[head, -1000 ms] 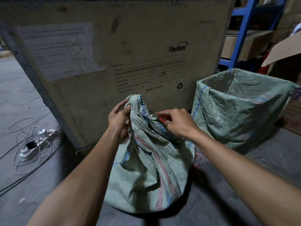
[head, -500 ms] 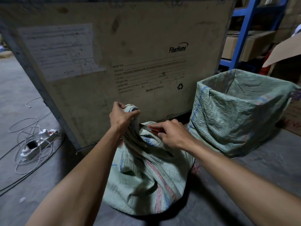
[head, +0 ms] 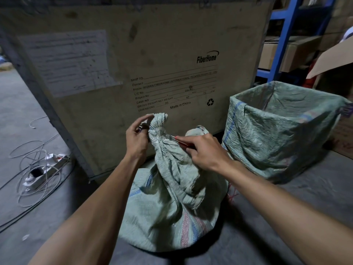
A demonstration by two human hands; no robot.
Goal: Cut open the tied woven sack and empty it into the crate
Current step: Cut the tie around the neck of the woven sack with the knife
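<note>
A pale green woven sack [head: 172, 203] with blue and red stripes stands on the floor in front of me, its neck bunched and tied. My left hand [head: 138, 138] pinches the tied top of the neck and holds it upright. My right hand [head: 202, 152] grips a red-handled cutter [head: 181, 141], whose blade tip touches the neck just below the knot. To the right stands the crate [head: 282, 131], lined with an open green woven bag.
A large plywood shipping crate [head: 133, 60] rises directly behind the sack. A power strip and loose cables [head: 41, 169] lie on the concrete floor at left. Blue shelving [head: 282, 41] with cardboard boxes stands at the back right.
My left hand has pulled the sack's neck up and straight, exposing the knot. My right hand has brought the cutter's blade against the neck below it.
</note>
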